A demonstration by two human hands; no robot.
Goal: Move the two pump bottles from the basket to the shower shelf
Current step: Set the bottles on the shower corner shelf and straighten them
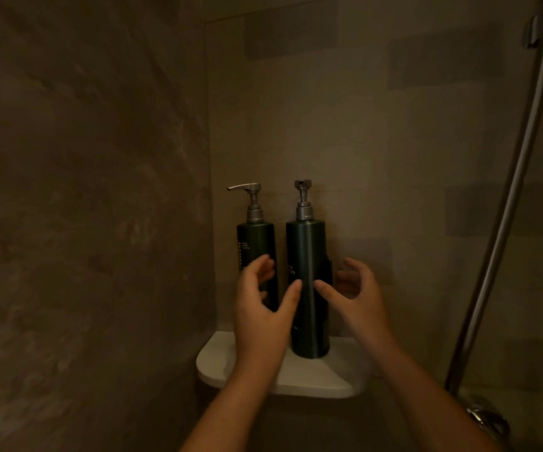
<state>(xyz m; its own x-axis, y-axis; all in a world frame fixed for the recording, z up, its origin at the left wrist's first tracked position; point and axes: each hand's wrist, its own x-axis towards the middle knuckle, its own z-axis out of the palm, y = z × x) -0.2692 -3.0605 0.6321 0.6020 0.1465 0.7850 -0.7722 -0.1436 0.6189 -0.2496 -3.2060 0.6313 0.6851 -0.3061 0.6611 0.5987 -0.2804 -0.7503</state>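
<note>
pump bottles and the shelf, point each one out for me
left pump bottle [257, 243], head view, on its dark body
right pump bottle [306, 252], head view, on its dark body
shower shelf [312, 376], head view, on its bare front

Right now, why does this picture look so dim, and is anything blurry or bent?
Head view: low warm light, walls murky brown; the two pump bottles read near black; both hands look soft-edged; the shower rail curves from the wide lens; the white shelf is brightest.

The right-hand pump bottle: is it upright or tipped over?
Upright. The right-hand pump bottle stands on its base on the white shelf, pump on top.
</note>
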